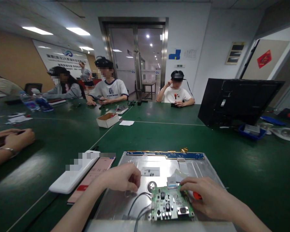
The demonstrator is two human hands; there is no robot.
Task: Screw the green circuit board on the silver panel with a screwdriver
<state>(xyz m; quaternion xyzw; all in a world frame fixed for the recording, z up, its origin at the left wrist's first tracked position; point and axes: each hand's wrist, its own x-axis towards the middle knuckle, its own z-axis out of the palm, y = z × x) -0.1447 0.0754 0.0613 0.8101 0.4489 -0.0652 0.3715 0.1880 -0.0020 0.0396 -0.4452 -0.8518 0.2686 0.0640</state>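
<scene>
A green circuit board lies on the silvery back of a flat display panel. Ribbon cable runs from its upper edge, and dark wires leave its left side. My right hand rests at the board's upper right corner, fingertips touching or just above it. Beneath its fingers shows an orange-red handle end; the rest of that tool is hidden. My left hand hovers over the panel left of the board, fingers curled in; whatever they may hold is hidden. A blue strip board lines the panel's far edge.
Left of the panel lie a pink-screened phone and a white power bank-like slab. A white box stands farther off. A large black monitor and blue tray are at right. Other people sit around the green table.
</scene>
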